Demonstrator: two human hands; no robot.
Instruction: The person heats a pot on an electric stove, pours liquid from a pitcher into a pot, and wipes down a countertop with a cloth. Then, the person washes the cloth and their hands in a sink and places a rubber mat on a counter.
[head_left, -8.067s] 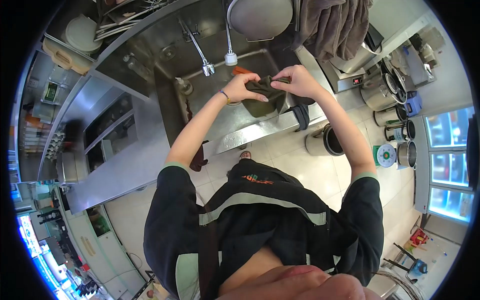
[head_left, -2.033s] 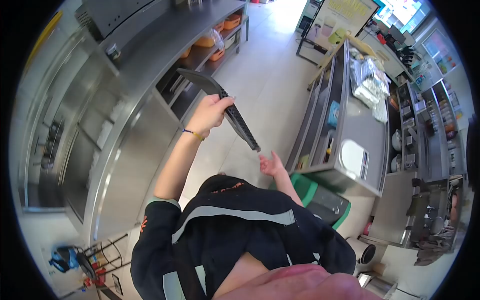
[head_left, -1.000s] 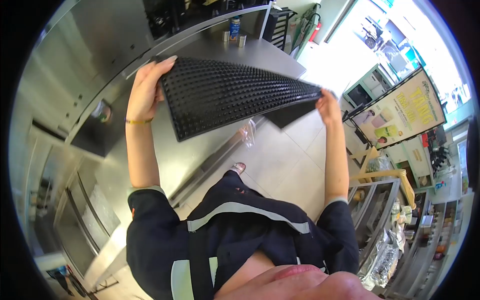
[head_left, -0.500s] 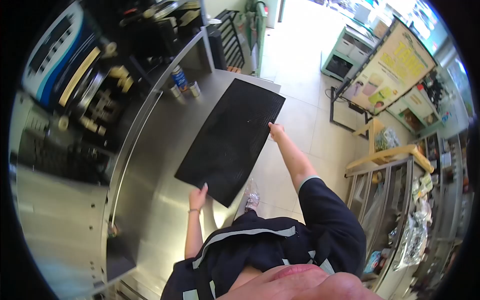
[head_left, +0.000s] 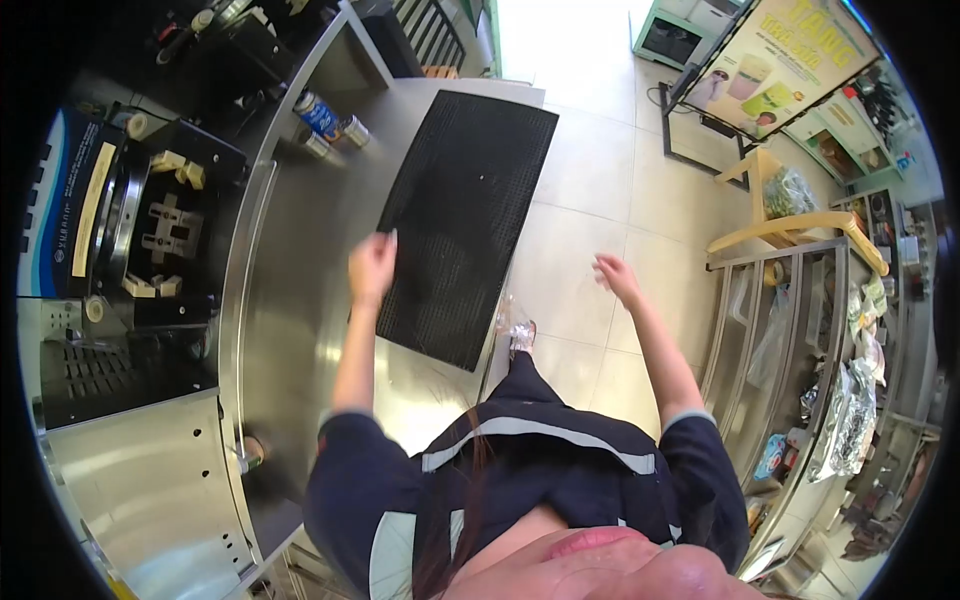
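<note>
A black rubber mat (head_left: 462,215) with a textured surface lies flat along the right side of the steel counter (head_left: 300,260). My left hand (head_left: 371,268) is at the mat's left long edge, fingers curled in and thumb tip over the border. Whether it grips the edge or only hovers there, I cannot tell. To the right of the mat, my right hand (head_left: 616,276) hangs in the air above the floor tiles, holding nothing, its fingers apart and slightly bent.
A blue can (head_left: 318,117) and small metal tins (head_left: 355,130) stand near the counter's back. A sealing machine (head_left: 150,220) is on the left. At right are a poster stand (head_left: 775,70), a wooden chair (head_left: 780,240) and a metal rack (head_left: 775,330) with packages.
The mat has come down flat and square to the counter. My right hand has let go and moved right; my left hand has moved from the near edge up to the left edge.
</note>
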